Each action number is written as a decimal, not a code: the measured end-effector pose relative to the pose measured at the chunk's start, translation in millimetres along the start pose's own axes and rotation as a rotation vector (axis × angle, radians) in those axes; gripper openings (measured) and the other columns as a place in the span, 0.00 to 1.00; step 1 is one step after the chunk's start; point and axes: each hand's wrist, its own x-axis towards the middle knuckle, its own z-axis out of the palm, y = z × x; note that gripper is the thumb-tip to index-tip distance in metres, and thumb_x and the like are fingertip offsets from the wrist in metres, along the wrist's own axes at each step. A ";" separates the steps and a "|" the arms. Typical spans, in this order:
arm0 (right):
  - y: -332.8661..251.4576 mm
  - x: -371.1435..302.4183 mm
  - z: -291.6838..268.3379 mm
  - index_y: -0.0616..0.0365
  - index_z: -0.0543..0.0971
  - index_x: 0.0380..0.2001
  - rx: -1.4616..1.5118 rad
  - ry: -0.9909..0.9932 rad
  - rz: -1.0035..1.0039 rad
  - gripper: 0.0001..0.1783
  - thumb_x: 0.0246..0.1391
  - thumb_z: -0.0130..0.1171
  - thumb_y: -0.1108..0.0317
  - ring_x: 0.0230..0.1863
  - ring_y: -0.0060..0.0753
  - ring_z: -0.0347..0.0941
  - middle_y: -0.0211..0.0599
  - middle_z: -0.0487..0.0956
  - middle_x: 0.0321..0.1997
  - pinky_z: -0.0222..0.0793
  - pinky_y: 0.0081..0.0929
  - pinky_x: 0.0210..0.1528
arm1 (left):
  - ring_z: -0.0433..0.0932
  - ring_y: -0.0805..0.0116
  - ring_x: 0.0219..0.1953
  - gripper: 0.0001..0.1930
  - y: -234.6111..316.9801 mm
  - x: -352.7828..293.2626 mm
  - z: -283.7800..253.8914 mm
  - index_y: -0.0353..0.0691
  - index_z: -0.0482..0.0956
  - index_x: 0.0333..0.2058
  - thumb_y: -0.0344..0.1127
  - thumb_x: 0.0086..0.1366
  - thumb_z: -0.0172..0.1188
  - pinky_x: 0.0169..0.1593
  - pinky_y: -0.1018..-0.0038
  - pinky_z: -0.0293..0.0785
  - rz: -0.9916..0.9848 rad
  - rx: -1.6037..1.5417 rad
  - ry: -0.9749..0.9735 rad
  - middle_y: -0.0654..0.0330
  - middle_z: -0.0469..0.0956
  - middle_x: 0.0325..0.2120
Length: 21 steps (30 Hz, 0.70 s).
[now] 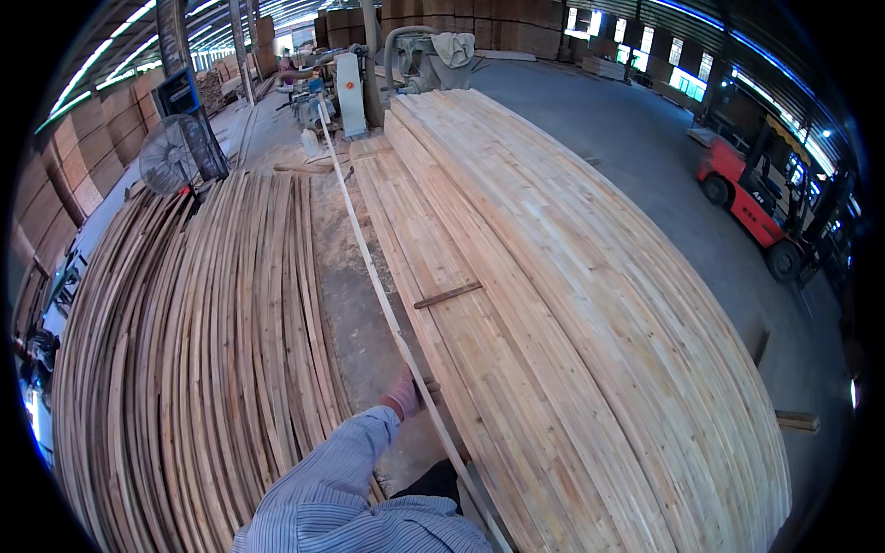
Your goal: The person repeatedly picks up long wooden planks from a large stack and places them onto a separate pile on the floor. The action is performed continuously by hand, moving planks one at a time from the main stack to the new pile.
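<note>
From the left hand [404, 394], a narrow lane of floor [355, 313] runs toward 11 o'clock, walled by a board stack [249, 350] at 9 and a wide plank pile [590, 332] at 3. A long strip [394, 327] cuts through it from 5 o'clock to nearly 12, where a machine [350, 97] blocks the far end. Past the pile, broader floor [553, 106] opens at 1; a forklift [751, 203] obstructs 2.
</note>
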 end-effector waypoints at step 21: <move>-203.4 87.3 22.5 0.48 0.76 0.44 -0.015 0.209 -0.447 0.30 0.38 0.71 0.47 0.37 0.52 0.79 0.43 0.80 0.33 0.73 0.49 0.40 | 0.73 0.50 0.37 0.30 -163.1 -54.6 -39.5 0.31 0.74 0.43 0.59 0.66 0.47 0.48 0.56 0.72 -0.297 -0.090 -0.193 0.49 0.75 0.34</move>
